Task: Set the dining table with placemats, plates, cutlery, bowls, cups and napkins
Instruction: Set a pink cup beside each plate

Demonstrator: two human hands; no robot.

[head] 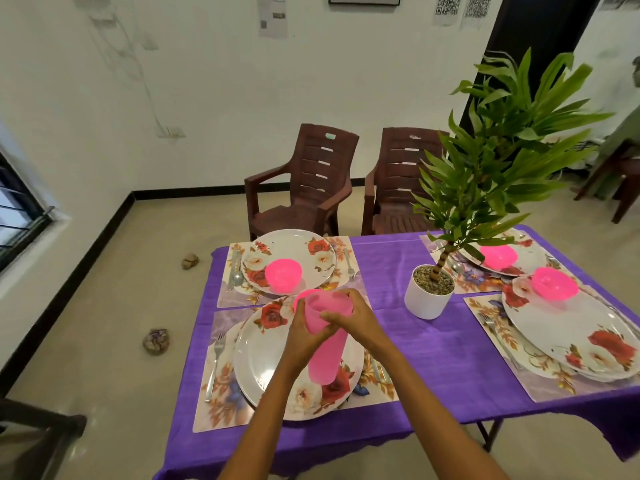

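both hands hold a stack of translucent pink plastic cups (327, 341) above the white floral plate (273, 362) at the near left corner of the purple-clothed table (433, 344). the left hand (304, 336) wraps the stack; the right hand (349, 315) pinches the top cup's rim.

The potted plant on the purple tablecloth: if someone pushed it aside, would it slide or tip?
The potted plant probably tips rather than slides: its leaves rise tall and lean to one side over a small white pot. The gravel filling likely weights the base, which helps somewhat. The tablecloth may bunch under the pot and catch it.
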